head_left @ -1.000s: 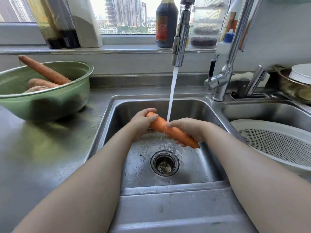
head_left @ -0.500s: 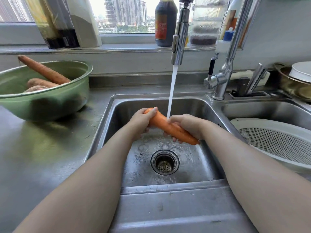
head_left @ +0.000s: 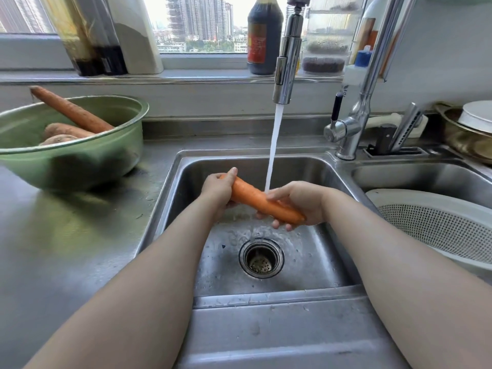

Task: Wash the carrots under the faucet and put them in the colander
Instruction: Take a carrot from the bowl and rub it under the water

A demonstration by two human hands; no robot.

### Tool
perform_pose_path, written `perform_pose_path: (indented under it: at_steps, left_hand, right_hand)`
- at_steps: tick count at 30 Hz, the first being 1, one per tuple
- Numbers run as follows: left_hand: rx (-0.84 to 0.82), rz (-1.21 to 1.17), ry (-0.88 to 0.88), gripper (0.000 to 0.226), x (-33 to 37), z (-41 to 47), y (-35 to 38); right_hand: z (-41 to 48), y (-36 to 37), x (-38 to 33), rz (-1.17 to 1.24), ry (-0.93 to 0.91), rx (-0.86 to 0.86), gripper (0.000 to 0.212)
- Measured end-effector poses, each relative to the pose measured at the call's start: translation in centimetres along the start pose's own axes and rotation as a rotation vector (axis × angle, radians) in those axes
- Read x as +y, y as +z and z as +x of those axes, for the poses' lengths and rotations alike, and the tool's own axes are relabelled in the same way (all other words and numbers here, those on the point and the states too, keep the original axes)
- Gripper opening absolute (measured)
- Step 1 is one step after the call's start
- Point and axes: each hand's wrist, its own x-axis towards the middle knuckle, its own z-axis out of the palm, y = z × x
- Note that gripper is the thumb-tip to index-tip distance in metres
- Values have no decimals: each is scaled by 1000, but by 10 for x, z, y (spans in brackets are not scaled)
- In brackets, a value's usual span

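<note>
At stainless counter (head_left: 66,235) under a window, high-rises outside. Double sink (head_left: 306,272) set into it; drain (head_left: 261,259) in the near basin, wet floor around it. Faucet (head_left: 287,62) at 12 o'clock, running, and the water stream (head_left: 274,145) falls straight down.

Sill: dark sauce bottle (head_left: 263,35) at 12, more bottles and jars on either side.

Hands: both forearms reach in from 6 o'clock over the near basin.
- left hand (head_left: 217,190) grips the carrot (head_left: 255,201) at its 10 o'clock end, thumb along the top.
- right hand (head_left: 300,201) holds the 4 o'clock end, fingers (head_left: 277,223) curled underneath, index resting on top.
- carrot is off the sink floor, tilted from 10 down to 4, above the drain. Stream lands mid-length, just beside the right index.

Counts:
- 1 carrot in hand
- 3 unwashed carrots (head_left: 72,110) in a green bowl (head_left: 80,161) on the counter at 10 o'clock; the longest leans out over the rim
- 1 white colander (head_left: 436,230) at 3 o'clock, in the right basin
- 2 basins, 1 faucet
</note>
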Motion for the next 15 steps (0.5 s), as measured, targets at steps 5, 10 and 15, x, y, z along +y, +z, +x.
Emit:
perform_pose_path:
  at_steps: [5,10,15]
  left_hand:
    - [96,-70,-25,41,0,4,-8]
    - [121,-105,-31,39,0,8,-9]
    - [29,-201,-97,31,3,4,-7]
  right_hand:
    - [4,7,-2,19,-62,-21,54]
    - [16,15,-2,0,-143,124,46]
    - [11,9,-2,39,-111,136,41]
